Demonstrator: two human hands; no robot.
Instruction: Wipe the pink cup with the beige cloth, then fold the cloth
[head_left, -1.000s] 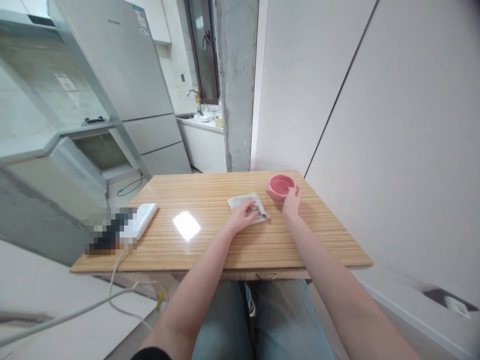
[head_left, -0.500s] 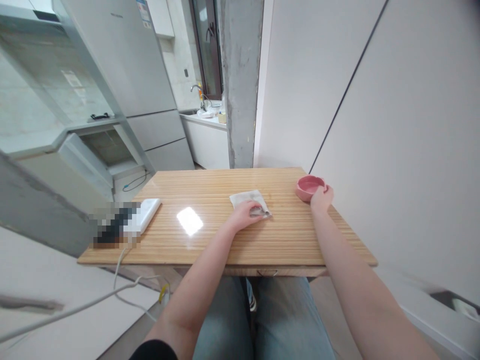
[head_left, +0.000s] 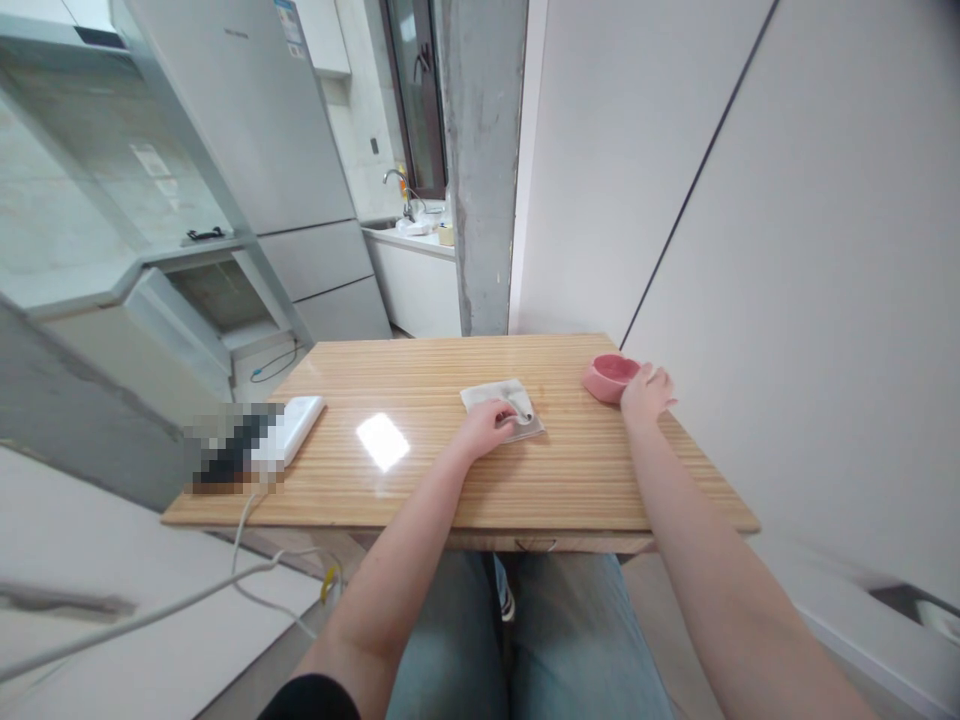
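Note:
A folded, pale grey cloth [head_left: 491, 393] lies on the wooden table [head_left: 420, 375], with one edge bunched up under my fingers. My left hand [head_left: 484, 430] is closed on that bunched edge, and part of the cloth is hidden behind it. Toward the right side of the table sits a pink bowl [head_left: 602, 384], upright. Just to its right is my right hand [head_left: 646, 393], fingers spread and off the rim; whether the side of the hand still touches the bowl I cannot tell.
At the table's left lies a white power strip or box [head_left: 300, 425] beside a blurred dark object, with a white cable [head_left: 238, 545] hanging off the edge. A pale wall panel [head_left: 750, 300] stands close on the right. Behind are a concrete pillar [head_left: 491, 180] and a fridge [head_left: 247, 130].
My right hand's fingers have opened off the pink bowl's rim, and the bowl sits slightly further left. My left hand has pulled back a little, and the cloth's near edge lies flatter.

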